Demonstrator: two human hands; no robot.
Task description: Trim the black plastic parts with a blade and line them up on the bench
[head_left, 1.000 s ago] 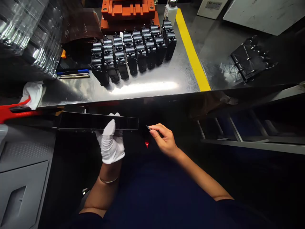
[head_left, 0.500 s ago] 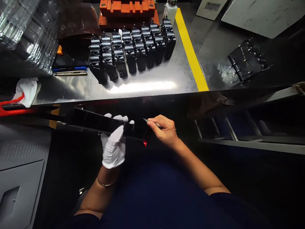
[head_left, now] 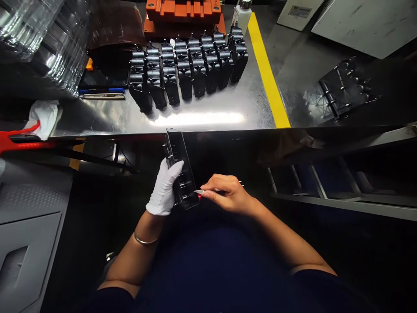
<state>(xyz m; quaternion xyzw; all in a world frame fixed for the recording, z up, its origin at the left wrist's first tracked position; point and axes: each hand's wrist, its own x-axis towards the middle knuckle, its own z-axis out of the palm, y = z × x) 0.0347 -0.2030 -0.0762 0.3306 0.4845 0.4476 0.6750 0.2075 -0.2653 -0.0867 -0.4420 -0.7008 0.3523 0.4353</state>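
My left hand (head_left: 164, 187), in a white glove, is closed around a long black plastic part (head_left: 182, 174) below the bench edge. The part stands steeply, its ribbed inner side facing up and its lower end close to my body. My bare right hand (head_left: 226, 193) pinches a small knife (head_left: 199, 191) with a pale pointed blade. Its tip is at the right edge of the black part, near the lower end; whether it touches I cannot tell. Several similar black parts (head_left: 185, 80) stand in a row on the metal bench (head_left: 208, 119).
Clear plastic trays (head_left: 61, 65) are stacked at the left, near pens (head_left: 107, 91) and a white cloth (head_left: 44, 117). An orange fixture (head_left: 184, 13) and a bottle (head_left: 241, 17) stand behind the row. Right of the yellow tape (head_left: 269, 74) lies another black part (head_left: 342, 89).
My left hand has turned the black part from lying nearly sideways to steep, showing its ribbed side. My right hand has moved down with the knife, to the part's edge.
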